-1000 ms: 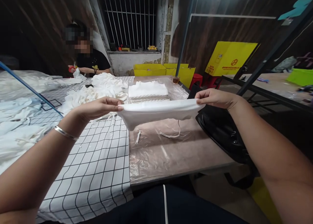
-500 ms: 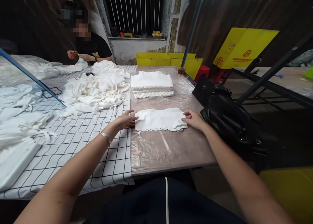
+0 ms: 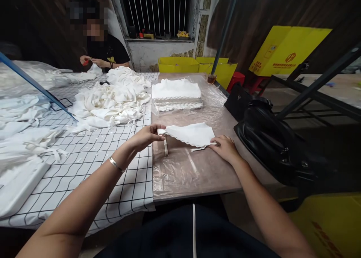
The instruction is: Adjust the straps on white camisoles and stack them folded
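Note:
A folded white garment [image 3: 191,133] with a wavy edge and thin straps stretches between both hands. My left hand [image 3: 146,135] pinches its left end, which is raised off the plastic-covered table [image 3: 180,179]. A short strap with a small adjuster dangles below those fingers. At the lower right corner, my right hand [image 3: 225,148] has its fingers closed on the cloth, low over the tabletop. Another strap end pokes out beside it. Just beyond lies a neat stack of similar white garments [image 3: 177,92], with wavy edges facing me.
Loose white garments [image 3: 113,100] are heaped on the checked cloth [image 3: 121,179] at left. A black bag [image 3: 265,137] sits along the right edge. Metal posts [image 3: 224,32] rise by the table, and a glass cup [image 3: 211,78] stands far right. Across the table sits a person [image 3: 105,53].
My left hand has lifted the garment's left end, so its strap now hangs down. My right hand has shifted slightly lower on the right corner. The view has turned slightly.

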{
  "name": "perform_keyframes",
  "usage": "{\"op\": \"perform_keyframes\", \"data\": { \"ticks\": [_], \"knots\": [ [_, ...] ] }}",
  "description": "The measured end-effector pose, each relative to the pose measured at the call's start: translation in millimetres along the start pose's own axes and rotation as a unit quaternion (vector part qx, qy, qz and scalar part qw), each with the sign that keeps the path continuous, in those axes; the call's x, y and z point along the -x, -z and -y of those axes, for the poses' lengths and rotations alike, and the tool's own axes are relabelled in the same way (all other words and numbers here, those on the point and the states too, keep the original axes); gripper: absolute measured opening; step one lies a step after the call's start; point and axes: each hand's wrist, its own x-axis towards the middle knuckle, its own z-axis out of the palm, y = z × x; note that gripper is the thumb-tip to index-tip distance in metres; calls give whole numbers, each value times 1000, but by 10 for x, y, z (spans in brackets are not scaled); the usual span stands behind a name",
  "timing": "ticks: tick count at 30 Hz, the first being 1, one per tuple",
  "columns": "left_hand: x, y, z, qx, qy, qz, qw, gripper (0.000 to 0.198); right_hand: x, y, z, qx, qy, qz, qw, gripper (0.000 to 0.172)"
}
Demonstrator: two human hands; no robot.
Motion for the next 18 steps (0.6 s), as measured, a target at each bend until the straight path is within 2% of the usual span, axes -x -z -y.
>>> {"op": "perform_keyframes", "data": {
  "ticks": [1, 3, 7, 10, 12, 13, 15, 16, 18],
  "knots": [
    [7, -13, -73, -19, -26, -18, 999, 49, -49, 41, -22, -15, 7, 4, 1000, 10],
    [24, -42, -219, -68, -69, -67, 993, 44, -141, 129, -70, -72, 9, 2, 997, 17],
    [55, -141, -497, -140, -119, -134, 974, 15, -280, 299, -25, -211, -21, -27, 977, 31],
    [55, -319, -706, -191, -143, -153, 959, 21, -359, 349, 346, -281, 18, -39, 959, 55],
    [45, -477, -845, -237, -167, -148, 946, 26, -425, 313, 720, -316, 69, 1, 946, 71],
    [41, -551, -912, -255, -181, -143, 939, 27, -465, 275, 900, -324, 89, 28, 941, 73],
    [40, -651, -1036, -271, -204, -137, 931, 30, -546, 176, 1154, -322, 96, 70, 939, 59],
    [45, -664, -1090, -269, -211, -139, 929, 31, -580, 126, 1204, -317, 86, 89, 940, 49],
    [61, -603, -1181, -252, -217, -150, 931, 31, -621, 48, 1138, -321, 63, 139, 935, 38]
  ]
}}
